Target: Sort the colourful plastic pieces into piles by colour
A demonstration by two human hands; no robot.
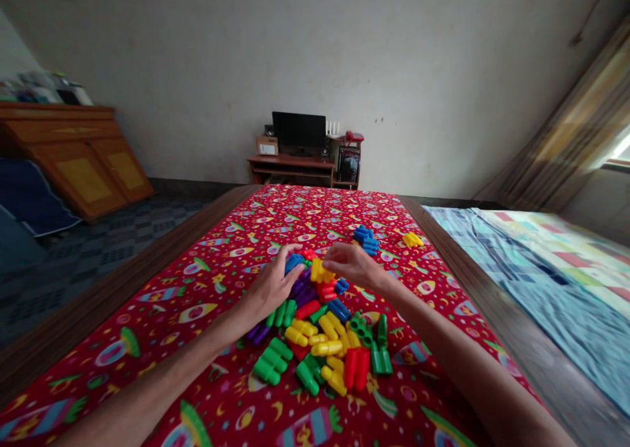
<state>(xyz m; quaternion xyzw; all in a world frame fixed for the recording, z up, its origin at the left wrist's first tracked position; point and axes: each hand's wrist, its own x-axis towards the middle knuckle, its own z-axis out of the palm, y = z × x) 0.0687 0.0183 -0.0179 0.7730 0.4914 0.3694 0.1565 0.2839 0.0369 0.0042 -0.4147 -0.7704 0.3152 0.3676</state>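
Many plastic blocks in green, yellow, red, purple and blue lie heaped on a red patterned cloth (197, 342). My left hand (280, 277) is at the far left of the heap, its thumb and fingers closed round a blue block (294, 262). Across from it, my right hand (350, 263) has its fingers bent together at a yellow block (319, 272) at the heap's far end. Nearer me are green blocks (273, 361), a red block (357, 368) and yellow blocks (327, 348).
Beyond my right hand lie blue blocks (367, 239), with yellow blocks (412, 239) farther right. Dark wooden edges (472, 296) flank the cloth. A bed (531, 283) stands to the right. A desk (295, 162) with a monitor (299, 130) is at the far wall.
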